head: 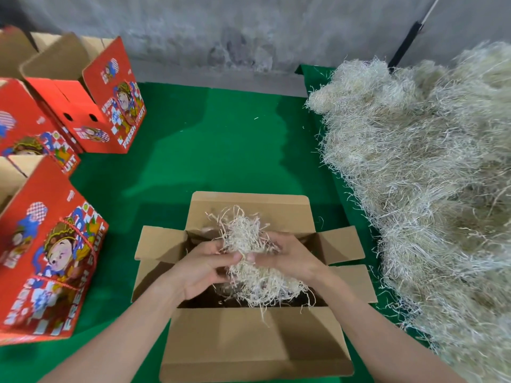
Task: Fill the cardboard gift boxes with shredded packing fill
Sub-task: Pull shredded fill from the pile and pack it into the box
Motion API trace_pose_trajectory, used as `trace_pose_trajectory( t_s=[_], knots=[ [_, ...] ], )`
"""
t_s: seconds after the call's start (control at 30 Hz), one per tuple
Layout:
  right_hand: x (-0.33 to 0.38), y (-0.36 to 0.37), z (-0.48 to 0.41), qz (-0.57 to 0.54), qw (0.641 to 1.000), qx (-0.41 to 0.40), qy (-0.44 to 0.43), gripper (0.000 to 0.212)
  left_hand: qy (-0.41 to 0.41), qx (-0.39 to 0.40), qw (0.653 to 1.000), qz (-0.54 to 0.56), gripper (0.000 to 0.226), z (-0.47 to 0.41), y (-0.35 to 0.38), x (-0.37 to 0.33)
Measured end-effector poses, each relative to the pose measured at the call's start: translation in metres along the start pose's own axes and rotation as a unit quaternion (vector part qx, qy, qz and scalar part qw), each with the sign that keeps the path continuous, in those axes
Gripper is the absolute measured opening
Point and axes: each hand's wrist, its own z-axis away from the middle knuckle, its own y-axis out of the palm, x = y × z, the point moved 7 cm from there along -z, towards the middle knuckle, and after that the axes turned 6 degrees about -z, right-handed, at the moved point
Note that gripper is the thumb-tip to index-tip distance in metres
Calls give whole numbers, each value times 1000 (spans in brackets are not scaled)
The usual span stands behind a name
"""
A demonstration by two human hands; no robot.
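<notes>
The person stands over an open cardboard box (pixel 249 341) on the green counter (pixel 221 147), and both hands are busy with one clump of shredded fill (pixel 243 236). The left hand (pixel 203 268) and the right hand (pixel 290 258) meet above the box mouth, fingers (pixel 218 257) curled into the clump from either side — thumbs nearly touching at its middle. Part of the clump stands up beyond the fingers. The rest hangs below them into the box, with a few strands trailing over the near rim. Under the fingers the box looks dark and mostly bare, so I take this as the loading step for this box, early rather than near done.

Next, I'd say, the hands need to let go or tease the clump apart and press it down, then reach for more. The supply is handy — the big pile of fill (pixel 428 161) lies well to the right of the fingers. To their left, apart from them, stand red printed boxes (pixel 55 261) with flaps open. Whether those hold any fill I cannot tell.
</notes>
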Motion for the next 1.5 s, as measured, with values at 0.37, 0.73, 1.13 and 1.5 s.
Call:
trace_pose_trajectory(
  t_s=[0.37, 0.73, 1.13, 1.5],
  knots=[
    [2, -11, 1, 56, 998, -21, -18, 36, 3, 0, 1000, -18, 67, -1, -1, -4],
    [-11, -30, 1, 64, 998, -17, 25, 58, -22, -19, 998, -47, 123, 3, -21, -1],
    [9, -15, 6, -222, 975, 22, 28, 37, -47, -1, 989, -140, 115, 0, 8, 2],
    [-30, -22, 24, -276, 960, -1, 43, 47, -67, -40, 990, -120, 92, -6, -10, 12]
  ],
)
